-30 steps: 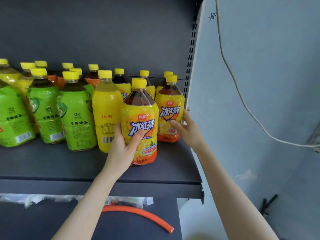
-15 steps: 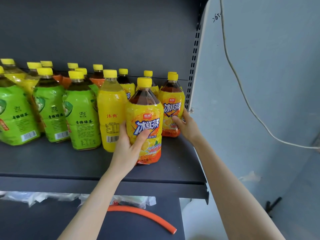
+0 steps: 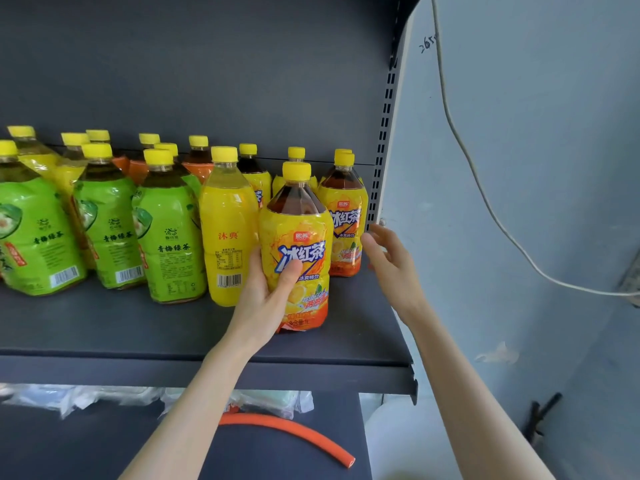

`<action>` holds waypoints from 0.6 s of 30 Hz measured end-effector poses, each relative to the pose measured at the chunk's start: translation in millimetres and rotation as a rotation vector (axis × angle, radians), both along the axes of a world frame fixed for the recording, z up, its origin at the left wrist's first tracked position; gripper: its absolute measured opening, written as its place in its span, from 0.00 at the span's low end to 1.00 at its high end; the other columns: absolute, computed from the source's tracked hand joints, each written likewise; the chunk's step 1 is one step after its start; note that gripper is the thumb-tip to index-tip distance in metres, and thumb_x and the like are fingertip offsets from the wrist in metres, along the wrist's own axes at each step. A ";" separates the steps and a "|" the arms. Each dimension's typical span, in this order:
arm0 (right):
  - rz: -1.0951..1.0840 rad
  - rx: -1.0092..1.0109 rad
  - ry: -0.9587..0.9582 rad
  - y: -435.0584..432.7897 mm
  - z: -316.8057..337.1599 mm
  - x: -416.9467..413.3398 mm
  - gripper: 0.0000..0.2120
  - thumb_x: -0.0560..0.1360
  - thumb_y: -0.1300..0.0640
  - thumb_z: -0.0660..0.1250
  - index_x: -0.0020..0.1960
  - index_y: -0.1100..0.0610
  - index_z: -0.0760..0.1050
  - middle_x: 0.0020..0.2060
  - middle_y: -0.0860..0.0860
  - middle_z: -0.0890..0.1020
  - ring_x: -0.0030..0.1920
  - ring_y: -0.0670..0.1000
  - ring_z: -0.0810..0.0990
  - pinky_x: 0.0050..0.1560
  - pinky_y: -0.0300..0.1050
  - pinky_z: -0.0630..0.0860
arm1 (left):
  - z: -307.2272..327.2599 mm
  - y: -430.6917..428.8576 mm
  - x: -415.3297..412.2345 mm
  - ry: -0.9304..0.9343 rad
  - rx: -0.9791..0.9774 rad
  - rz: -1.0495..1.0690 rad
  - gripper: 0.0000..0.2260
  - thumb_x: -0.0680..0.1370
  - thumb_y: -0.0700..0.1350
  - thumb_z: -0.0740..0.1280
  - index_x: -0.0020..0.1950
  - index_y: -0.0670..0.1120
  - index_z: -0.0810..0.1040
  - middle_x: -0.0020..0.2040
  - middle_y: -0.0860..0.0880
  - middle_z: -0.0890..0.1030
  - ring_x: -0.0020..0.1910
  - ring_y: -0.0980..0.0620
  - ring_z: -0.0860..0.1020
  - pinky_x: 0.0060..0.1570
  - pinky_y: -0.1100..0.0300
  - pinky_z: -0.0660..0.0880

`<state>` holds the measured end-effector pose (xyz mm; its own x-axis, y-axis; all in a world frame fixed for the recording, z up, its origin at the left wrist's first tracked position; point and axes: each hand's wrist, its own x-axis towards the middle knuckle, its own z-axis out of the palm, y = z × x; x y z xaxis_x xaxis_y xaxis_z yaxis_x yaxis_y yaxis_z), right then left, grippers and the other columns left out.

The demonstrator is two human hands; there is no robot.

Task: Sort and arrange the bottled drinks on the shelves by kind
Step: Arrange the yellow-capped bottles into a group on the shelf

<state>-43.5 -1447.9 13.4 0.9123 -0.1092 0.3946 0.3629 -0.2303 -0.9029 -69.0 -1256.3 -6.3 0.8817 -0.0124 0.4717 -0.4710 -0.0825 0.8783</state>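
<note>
My left hand (image 3: 266, 292) grips a yellow-labelled iced tea bottle (image 3: 298, 251) that stands near the front of the dark shelf (image 3: 104, 334). A second iced tea bottle (image 3: 344, 220) stands further back at the shelf's right end. Just to its right, my right hand (image 3: 388, 258) hovers with relaxed fingers, holding nothing. To the left stand an orange juice bottle (image 3: 227, 230) and green tea bottles (image 3: 169, 237) with green labels. More yellow-capped bottles fill the back row, partly hidden.
The slotted shelf upright (image 3: 381, 143) and a pale wall (image 3: 519, 202) with a white cable (image 3: 485, 202) close off the right side. On the shelf below lie an orange hose piece (image 3: 287, 427) and plastic bags (image 3: 86, 396).
My right hand has let go of the right-end iced tea bottle and drawn back slightly to the right. My left hand keeps its grip on the front bottle.
</note>
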 end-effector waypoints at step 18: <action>0.252 0.017 0.059 2.4 5.0 -6.8 0.20 0.84 0.55 0.50 0.75 0.55 0.60 0.58 0.46 0.78 0.51 0.34 0.80 0.44 0.29 0.76 | 9.9 -39.4 61.7 0.131 0.251 -0.218 0.35 0.73 0.72 0.44 0.76 0.57 0.44 0.77 0.53 0.52 0.75 0.54 0.54 0.71 0.55 0.60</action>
<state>-50.4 -1445.5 18.4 0.9329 0.1183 0.3401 0.3537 -0.1240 -0.9271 -7.3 -1295.6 3.6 0.8984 -0.3081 0.3130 -0.3858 -0.2129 0.8977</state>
